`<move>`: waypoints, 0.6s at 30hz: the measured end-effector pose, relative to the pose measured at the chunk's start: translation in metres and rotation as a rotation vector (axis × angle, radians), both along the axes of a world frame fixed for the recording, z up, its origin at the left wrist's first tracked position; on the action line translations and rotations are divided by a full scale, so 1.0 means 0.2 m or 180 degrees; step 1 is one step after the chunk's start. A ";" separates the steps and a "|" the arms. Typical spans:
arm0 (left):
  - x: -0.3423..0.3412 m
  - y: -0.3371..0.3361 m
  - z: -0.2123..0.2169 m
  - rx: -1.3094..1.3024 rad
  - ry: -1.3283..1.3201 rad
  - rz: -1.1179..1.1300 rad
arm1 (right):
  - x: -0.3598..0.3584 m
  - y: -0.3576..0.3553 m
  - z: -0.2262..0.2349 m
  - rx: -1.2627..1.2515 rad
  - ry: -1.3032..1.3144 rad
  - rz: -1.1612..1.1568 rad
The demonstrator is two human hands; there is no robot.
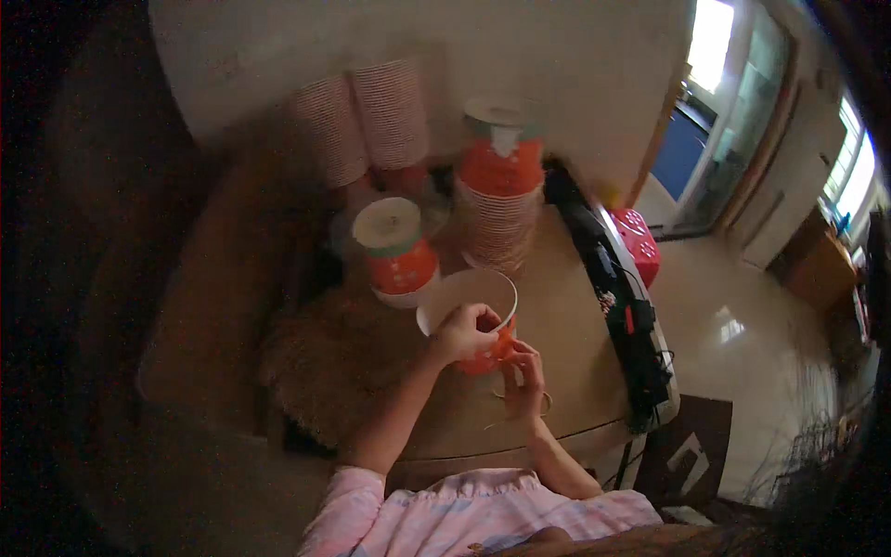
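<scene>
L hand (467,334) pinches nr rim of orange/wht cup (479,363), R hand (526,376) by its side, R grip unclear.

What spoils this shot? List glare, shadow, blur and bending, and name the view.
Head view: the windows at right burn out white and glare spots the shiny floor; head view: the left side sinks into grainy shadow; head view: the orange-topped cup stack and the right hand look soft; head view: fisheye bending bows the wooden door frame near the right rim.
</scene>
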State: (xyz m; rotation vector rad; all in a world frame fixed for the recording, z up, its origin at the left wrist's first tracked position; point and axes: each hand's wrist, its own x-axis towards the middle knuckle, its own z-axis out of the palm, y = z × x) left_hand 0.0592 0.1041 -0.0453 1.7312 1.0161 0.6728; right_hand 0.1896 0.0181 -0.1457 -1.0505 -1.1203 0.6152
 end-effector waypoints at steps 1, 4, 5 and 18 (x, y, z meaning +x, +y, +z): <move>0.03 0.03 -0.03 -0.0004 0.0029 -0.0061 | 0.00 -0.02 0.05 0.0153 -0.0479 -0.0155; 0.13 0.07 -0.05 -0.0318 -0.0341 -0.0400 | 0.01 -0.06 0.11 0.0226 -0.0317 -0.0176; 0.17 0.06 -0.04 -0.0279 -0.0228 -0.0458 | 0.02 -0.06 0.10 0.0256 -0.0526 -0.0212; 0.28 0.03 -0.12 -0.0626 -0.0123 -0.0434 | 0.09 -0.09 0.16 -0.0315 0.1768 0.0521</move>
